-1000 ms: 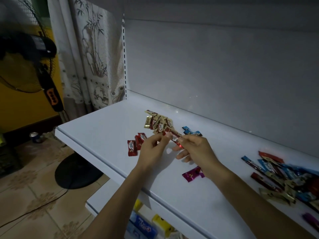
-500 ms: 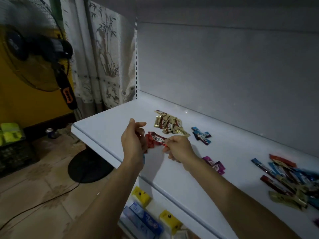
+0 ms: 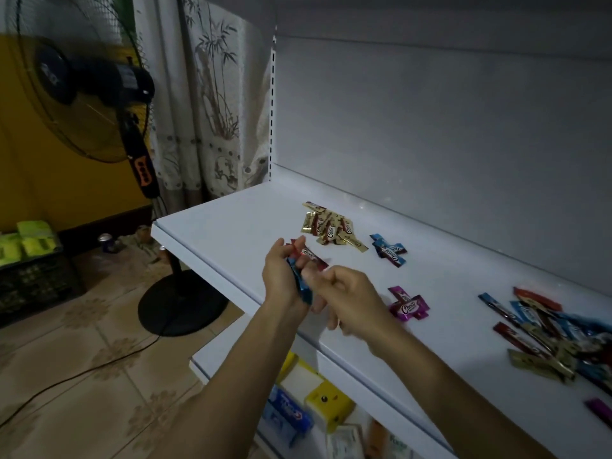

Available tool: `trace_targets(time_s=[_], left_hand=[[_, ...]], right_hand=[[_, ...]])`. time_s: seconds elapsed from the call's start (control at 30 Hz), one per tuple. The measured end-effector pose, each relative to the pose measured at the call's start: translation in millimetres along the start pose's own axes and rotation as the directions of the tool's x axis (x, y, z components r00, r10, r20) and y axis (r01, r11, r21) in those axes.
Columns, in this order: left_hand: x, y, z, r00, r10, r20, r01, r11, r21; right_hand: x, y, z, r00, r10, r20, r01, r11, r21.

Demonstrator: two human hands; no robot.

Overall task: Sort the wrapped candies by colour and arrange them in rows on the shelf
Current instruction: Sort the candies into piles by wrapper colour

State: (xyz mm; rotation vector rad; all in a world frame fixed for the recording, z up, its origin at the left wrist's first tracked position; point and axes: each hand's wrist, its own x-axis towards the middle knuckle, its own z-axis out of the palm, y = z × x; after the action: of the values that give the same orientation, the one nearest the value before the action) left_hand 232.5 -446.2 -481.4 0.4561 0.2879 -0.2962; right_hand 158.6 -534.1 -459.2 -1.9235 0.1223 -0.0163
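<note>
My left hand (image 3: 281, 276) is raised over the front of the white shelf (image 3: 231, 226), its fingertips holding a red candy (image 3: 313, 257), while a blue candy (image 3: 302, 288) lies along its palm. My right hand (image 3: 347, 294) is close beside it with fingers curled, thumb and fingers pinching the blue candy. Sorted groups lie on the shelf: gold candies (image 3: 328, 226), blue candies (image 3: 389, 250) and magenta candies (image 3: 408, 303). A mixed pile of candies (image 3: 556, 339) is at the right. Red candies behind my left hand are mostly hidden.
A standing fan (image 3: 99, 94) with a black round base (image 3: 182, 303) is left of the shelf. A lower shelf holds a yellow box (image 3: 328, 405) and a toothpaste box (image 3: 288, 410). A dark crate (image 3: 33, 276) sits on the tiled floor. One magenta candy (image 3: 599, 413) lies near the right edge.
Both hands came back from the shelf toward me. The red candy passed from my right hand to my left fingertips, and a blue candy now shows in my left palm.
</note>
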Motion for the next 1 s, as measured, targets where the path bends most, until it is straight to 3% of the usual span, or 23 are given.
trace_targets(time_s=[0.17,0.4,0.57,0.7,0.87,1.0], left_hand=[[-18,-19,15,0.998,0.025,0.058,-0.029,0.998,0.063],[-33,-40,5,0.984,0.064,0.169,-0.108,0.957,0.270],[-50,-50,17,0.960,0.101,0.260,-0.248,0.736,0.630],[-68,-56,23,0.939,0.037,0.341,-0.273,0.682,0.678],[-39,-56,10,0.946,-0.003,0.325,-0.251,0.629,0.736],[-23,-49,-7,0.912,0.002,0.410,-0.368,0.445,0.817]], right_hand=[[-12,8,-8,0.998,0.052,-0.033,-0.049,0.996,0.071],[-13,22,-17,0.990,0.035,-0.133,-0.038,0.999,-0.015],[-12,18,-22,0.996,-0.014,-0.086,0.006,0.996,-0.090],[-20,19,-25,0.998,0.017,-0.054,-0.017,1.000,-0.001],[-14,30,-30,0.993,0.018,-0.113,-0.006,0.995,0.101],[-9,35,-34,0.987,0.018,-0.157,0.010,0.984,0.179]])
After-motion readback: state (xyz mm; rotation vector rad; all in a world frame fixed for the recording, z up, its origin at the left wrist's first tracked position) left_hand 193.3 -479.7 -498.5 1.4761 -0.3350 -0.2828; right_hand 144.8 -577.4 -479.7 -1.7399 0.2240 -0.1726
